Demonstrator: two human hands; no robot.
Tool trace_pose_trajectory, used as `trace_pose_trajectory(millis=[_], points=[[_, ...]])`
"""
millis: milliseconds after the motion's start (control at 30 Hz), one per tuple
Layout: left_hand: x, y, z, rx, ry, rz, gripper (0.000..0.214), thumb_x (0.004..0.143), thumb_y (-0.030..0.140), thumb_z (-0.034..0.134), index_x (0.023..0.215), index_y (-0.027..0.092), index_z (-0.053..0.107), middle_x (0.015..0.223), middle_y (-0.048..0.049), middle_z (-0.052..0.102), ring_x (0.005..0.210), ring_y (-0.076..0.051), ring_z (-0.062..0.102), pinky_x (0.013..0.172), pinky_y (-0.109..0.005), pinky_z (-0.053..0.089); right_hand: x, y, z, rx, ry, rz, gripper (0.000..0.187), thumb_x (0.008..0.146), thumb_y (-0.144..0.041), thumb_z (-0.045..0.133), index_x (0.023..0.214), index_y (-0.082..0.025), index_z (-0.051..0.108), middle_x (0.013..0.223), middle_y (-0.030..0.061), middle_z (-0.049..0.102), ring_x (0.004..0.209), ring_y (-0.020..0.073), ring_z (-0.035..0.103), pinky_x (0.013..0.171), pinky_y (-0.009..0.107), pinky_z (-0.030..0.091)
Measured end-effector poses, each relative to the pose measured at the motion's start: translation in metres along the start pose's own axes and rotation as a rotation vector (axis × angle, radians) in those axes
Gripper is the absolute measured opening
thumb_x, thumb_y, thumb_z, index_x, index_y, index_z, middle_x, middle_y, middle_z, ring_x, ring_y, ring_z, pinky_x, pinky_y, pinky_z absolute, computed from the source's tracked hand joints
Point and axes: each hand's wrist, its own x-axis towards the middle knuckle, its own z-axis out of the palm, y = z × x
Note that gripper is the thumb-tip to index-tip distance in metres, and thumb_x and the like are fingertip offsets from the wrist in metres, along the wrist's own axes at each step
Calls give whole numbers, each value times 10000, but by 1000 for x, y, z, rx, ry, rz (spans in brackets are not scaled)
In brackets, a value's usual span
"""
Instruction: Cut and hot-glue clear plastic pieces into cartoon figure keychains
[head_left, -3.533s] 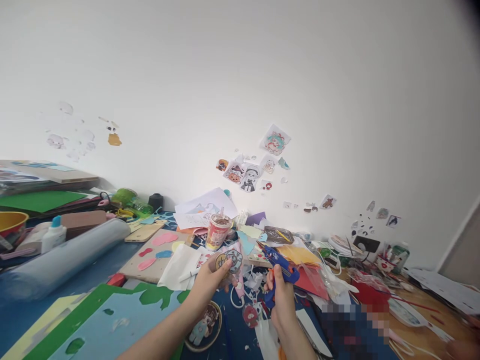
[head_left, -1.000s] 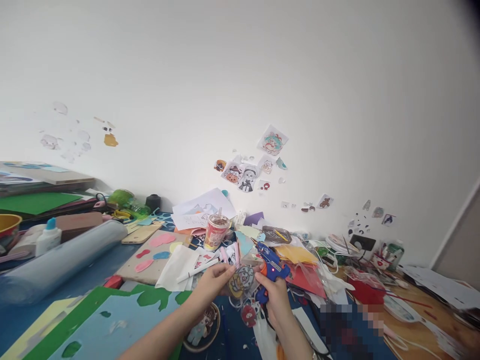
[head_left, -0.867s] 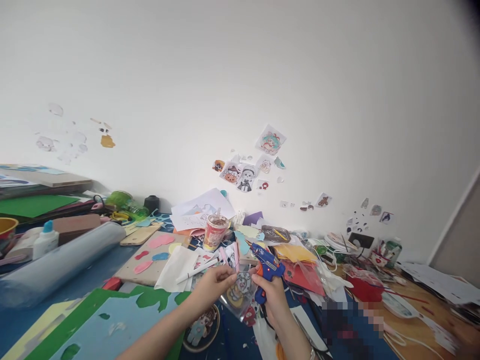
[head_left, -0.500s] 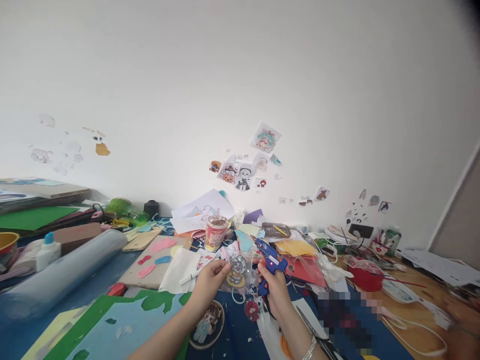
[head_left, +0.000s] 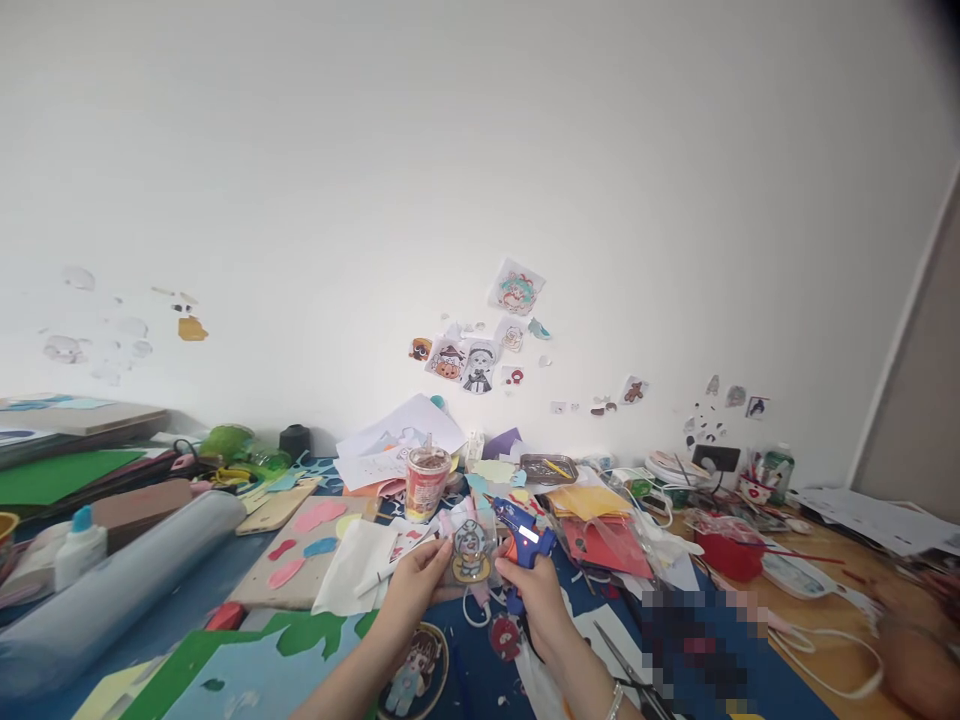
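My left hand (head_left: 421,578) pinches the left edge of a clear-edged cartoon figure piece (head_left: 471,552), held upright above the table. A blue hot glue gun (head_left: 529,535) is in my right hand (head_left: 534,585), its nozzle pointing up and left, just right of the figure piece. The right fingertips come close to the piece's right edge; whether they touch it I cannot tell. Below hangs or lies a red round charm (head_left: 505,637). A round-framed felt doll picture (head_left: 414,675) lies under my left forearm.
A drink cup (head_left: 427,485) stands behind my hands. Left are a glue bottle (head_left: 81,548), a clear plastic roll (head_left: 142,585) and felt sheets (head_left: 262,670). Scissors (head_left: 622,655) lie beside my right wrist. Another person's hand (head_left: 919,640) is at the far right.
The view has shifted slightly, so the scene sits lower and further left. The gap between the glue gun and the figure piece looks a little smaller. Both hands keep their hold.
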Motion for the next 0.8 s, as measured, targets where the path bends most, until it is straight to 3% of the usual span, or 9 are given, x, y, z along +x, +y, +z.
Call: trace_pose_trajectory(millis=[200,300,467,567,667,733,800], points=[[5,-7,-1,199,31,-54,395,539,504,702,698,180,540,598,16,640,587,-162,627,598,-284,506,2,-3,-5,-43,25,0,143,545,-207,710,671,-158,664,624,6,650,530,141,541,511,249,416],[6,-11,-2,286,70,-17,411,532,537,673,680,181,533,537,41,582,530,-153,587,558,-286,502,5,3,-5,-141,24,6,123,514,-153,691,627,-164,642,570,-11,631,493,134,524,491,243,398],[8,-4,-14,644,157,137,286,704,456,508,722,175,556,499,15,593,467,-169,562,505,-271,444,14,7,-12,-198,97,9,187,566,-333,707,635,-178,627,535,1,620,424,147,497,430,261,372],[10,5,-26,896,226,188,236,787,299,394,768,164,586,550,-24,645,544,-185,609,568,-260,432,18,-3,-24,-335,131,-119,260,650,-449,662,625,-191,642,550,28,627,471,184,528,471,291,396],[11,12,-36,1116,285,190,277,811,209,347,821,147,617,747,-86,705,749,-207,650,660,-259,430,15,-14,-31,-522,183,-274,287,734,-467,593,773,-193,669,704,74,676,667,256,611,618,335,443],[13,14,-41,1251,318,153,289,823,195,348,870,141,627,895,-117,707,862,-217,643,702,-261,425,10,-19,-30,-705,113,-360,295,788,-443,539,883,-190,656,782,86,679,762,271,622,678,337,438],[13,14,-43,1348,338,103,290,835,205,355,920,137,624,966,-137,694,916,-230,635,718,-272,423,2,-21,-25,-952,-73,-434,233,804,-381,529,899,-198,636,802,75,670,770,255,617,670,313,420]])
